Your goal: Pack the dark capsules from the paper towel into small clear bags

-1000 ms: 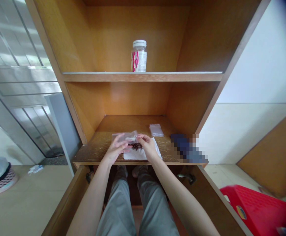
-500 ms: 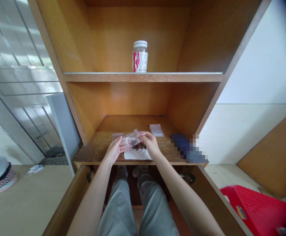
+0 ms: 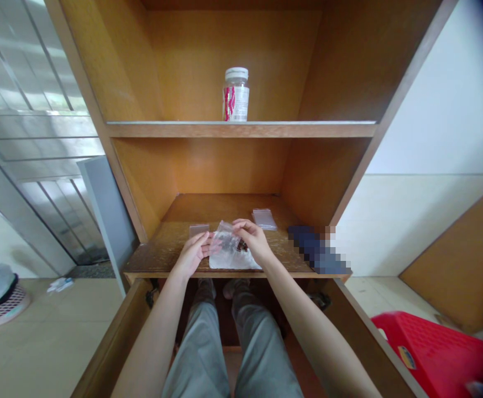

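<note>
My left hand (image 3: 194, 254) pinches the left side of a clear zip-lock bag (image 3: 224, 239). At the bag's upper right corner, the closed fingers of my right hand (image 3: 253, 239) grip its edge. The bag is thin and see-through, held tilted over a white paper sheet (image 3: 233, 263) at the front of the lower shelf. Small dark brown pieces (image 3: 242, 246) lie on the sheet, partly hidden by the bag and my right hand. Just behind my left hand is another clear zip-lock bag (image 3: 199, 228), lying flat. Farther back lies a stack of small clear bags (image 3: 264, 219).
A white-capped jar (image 3: 236, 95) stands on the upper shelf (image 3: 241, 130). Dark blue cloth-like material (image 3: 308, 243), partly pixelated, lies at the right front. Open cabinet doors (image 3: 117, 337) flank my legs. A red plastic basket (image 3: 436, 348) is on the right, a waste basket (image 3: 5, 304) on the left.
The bag has swung from slanting sideways between my hands to hanging lower over the white sheet, covering more of the brown pieces. My hands have shifted only slightly.
</note>
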The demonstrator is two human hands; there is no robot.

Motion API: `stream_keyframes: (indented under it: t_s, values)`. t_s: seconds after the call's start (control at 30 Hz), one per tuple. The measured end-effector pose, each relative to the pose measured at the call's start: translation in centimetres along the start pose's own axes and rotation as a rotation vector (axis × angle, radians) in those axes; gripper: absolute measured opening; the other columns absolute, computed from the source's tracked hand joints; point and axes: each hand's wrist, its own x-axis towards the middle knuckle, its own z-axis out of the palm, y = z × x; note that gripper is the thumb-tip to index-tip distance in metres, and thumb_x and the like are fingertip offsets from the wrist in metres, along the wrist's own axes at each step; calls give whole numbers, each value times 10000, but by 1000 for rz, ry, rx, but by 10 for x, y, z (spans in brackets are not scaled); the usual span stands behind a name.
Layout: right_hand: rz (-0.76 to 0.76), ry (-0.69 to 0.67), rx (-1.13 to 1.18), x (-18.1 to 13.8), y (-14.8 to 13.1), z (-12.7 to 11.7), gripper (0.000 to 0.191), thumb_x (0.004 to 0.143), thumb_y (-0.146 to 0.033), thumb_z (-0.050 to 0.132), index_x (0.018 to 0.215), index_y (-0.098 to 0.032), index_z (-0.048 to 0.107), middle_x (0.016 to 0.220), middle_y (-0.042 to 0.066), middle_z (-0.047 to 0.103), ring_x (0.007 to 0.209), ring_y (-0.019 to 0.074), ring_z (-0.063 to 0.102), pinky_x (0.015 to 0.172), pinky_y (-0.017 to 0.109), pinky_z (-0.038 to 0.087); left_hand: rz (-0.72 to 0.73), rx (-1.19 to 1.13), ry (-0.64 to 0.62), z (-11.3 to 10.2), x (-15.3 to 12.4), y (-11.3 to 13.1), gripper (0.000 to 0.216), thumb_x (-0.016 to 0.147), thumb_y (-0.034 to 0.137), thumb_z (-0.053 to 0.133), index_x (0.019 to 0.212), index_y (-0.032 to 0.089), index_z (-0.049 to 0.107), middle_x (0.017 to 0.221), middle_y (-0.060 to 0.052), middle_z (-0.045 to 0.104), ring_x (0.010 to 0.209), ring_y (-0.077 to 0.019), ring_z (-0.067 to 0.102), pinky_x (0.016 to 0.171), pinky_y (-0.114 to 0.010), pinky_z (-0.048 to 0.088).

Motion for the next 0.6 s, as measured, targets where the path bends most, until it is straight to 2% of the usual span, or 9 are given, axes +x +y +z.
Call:
stream_keyframes:
  t_s: [0.17, 0.27, 0.4, 0.6]
  values:
    - [56, -123, -2, -5, 2, 9, 184, 638, -280, 622, 801, -196, 610, 887, 22, 595, 656, 105, 554, 632, 243, 448, 17, 99, -21, -1, 0, -6, 283, 670, 304, 666, 879, 123, 603, 768, -55, 670, 636, -141, 636, 594, -244, 504]
    - [137, -79, -9, -7, 11, 12, 286, 639, -304, 635, 898, -199, 575, 725, 0, 605, 575, 102, 550, 562, 232, 432, 29, 84, 0, -2, 1, -8, 273, 672, 291, 667, 880, 133, 588, 709, -35, 663, 616, -136, 632, 592, -250, 509]
    - [189, -25, -33, -7, 19, 11, 223, 653, -379, 614, 711, -166, 583, 588, -4, 569, 482, 89, 489, 496, 227, 398, 35, 58, 32, -2, 2, -9, 262, 699, 308, 638, 883, 134, 569, 709, -48, 671, 589, -140, 637, 592, -267, 518]
    - [141, 20, -40, -7, 21, 8, 188, 633, -363, 621, 665, -181, 589, 651, 5, 588, 514, 91, 473, 503, 227, 387, 34, 15, 83, 0, 3, -8, 207, 705, 296, 615, 799, 115, 583, 664, -54, 664, 545, -154, 633, 558, -285, 523]
